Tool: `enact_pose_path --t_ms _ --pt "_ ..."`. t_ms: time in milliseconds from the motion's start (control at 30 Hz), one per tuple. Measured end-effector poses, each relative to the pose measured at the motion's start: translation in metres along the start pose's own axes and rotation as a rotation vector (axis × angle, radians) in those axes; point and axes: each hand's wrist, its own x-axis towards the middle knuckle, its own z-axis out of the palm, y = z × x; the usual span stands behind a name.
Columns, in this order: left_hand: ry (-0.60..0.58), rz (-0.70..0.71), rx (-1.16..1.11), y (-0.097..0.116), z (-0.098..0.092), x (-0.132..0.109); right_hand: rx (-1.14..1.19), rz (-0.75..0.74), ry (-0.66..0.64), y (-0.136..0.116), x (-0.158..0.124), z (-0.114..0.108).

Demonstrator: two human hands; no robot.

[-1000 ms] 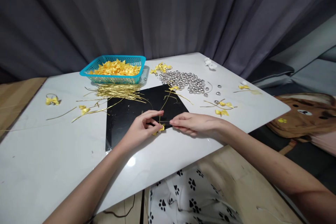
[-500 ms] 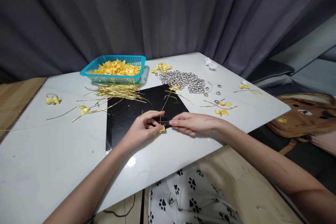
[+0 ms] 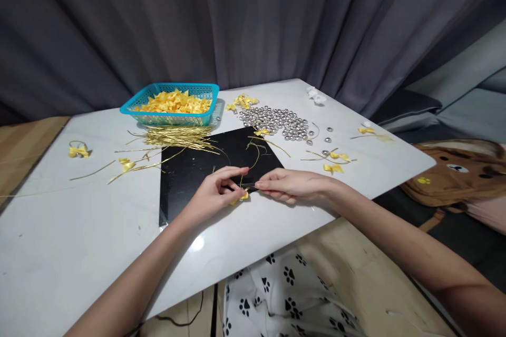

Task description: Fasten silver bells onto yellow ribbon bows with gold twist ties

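My left hand (image 3: 215, 193) pinches a small yellow ribbon bow (image 3: 242, 196) at the near edge of a black mat (image 3: 190, 168). My right hand (image 3: 290, 185) meets it fingertip to fingertip and pinches a thin gold wire (image 3: 255, 158) that curves up and away over the mat. Both hands rest low on the white table (image 3: 79, 242).
A teal basket (image 3: 174, 102) of yellow ribbon pieces stands at the back, with a bundle of gold wires (image 3: 177, 138) before it. Several silver beads (image 3: 276, 120) lie behind the mat. Finished yellow bows (image 3: 336, 160) are scattered left and right. A bear-shaped bag (image 3: 458, 174) lies off the table's right edge.
The free end of the gold wire has bent from a straight line into a curve over the mat. Both hands have stayed in place.
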Motion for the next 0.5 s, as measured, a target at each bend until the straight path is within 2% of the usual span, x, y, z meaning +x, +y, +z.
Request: enact_pose_path --t_ms 167,500 --pt "-0.019 -0.004 -0.008 0.0018 0.0009 -0.0004 0.009 0.038 0.001 -0.0036 0.0015 0.0024" --pt "-0.049 -0.01 0.012 0.0011 0.0001 -0.0015 -0.012 0.014 0.007 -0.0037 0.0005 0.0023"
